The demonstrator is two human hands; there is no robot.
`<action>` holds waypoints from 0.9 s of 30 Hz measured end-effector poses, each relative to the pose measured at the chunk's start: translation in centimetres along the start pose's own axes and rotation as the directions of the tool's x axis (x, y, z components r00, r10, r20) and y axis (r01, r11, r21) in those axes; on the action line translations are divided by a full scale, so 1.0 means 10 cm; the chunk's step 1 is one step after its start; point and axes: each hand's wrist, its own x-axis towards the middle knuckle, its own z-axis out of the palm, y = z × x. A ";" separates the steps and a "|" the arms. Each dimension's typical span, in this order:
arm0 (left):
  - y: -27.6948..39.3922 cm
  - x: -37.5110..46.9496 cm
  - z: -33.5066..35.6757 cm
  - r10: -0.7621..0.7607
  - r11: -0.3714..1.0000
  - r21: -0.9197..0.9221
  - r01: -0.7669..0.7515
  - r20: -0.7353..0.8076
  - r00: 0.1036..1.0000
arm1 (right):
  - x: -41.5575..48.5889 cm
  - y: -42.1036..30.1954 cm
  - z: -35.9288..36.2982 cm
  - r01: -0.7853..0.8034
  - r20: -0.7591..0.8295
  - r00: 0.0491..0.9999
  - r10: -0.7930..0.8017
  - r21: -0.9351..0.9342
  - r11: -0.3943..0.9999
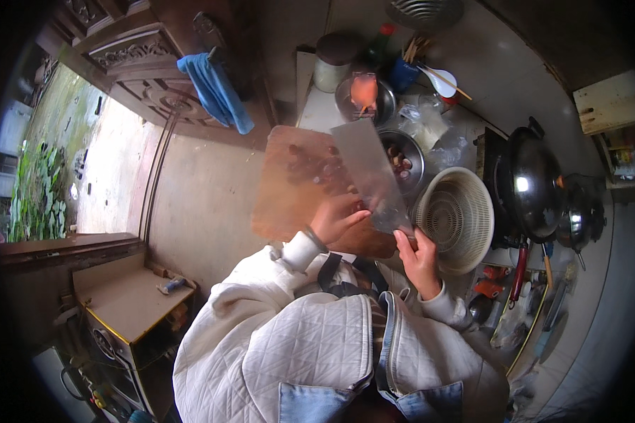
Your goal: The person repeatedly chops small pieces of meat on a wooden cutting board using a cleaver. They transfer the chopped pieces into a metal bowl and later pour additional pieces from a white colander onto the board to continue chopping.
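Observation:
My right hand grips the handle of a broad cleaver, its blade raised over the right part of a wooden cutting board. My left hand is bent over the board beside the lower part of the blade; small dark reddish pieces lie near its fingertips, and whether it holds one I cannot tell. More dark reddish pieces are spread on the back of the board, partly blurred. Just right of the blade stands a metal bowl with cut reddish pieces in it.
A white plastic colander stands right of the board, before a black wok on a stove. Behind the board are a metal bowl with an orange-red packet, a lidded jar and plastic bags. A blue cloth hangs at the left.

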 end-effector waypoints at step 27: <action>-0.66 -0.07 -0.15 0.092 0.788 0.561 0.254 -0.515 0.852 | -0.10 0.13 -0.53 -0.040 -0.204 0.976 0.074 0.166 0.985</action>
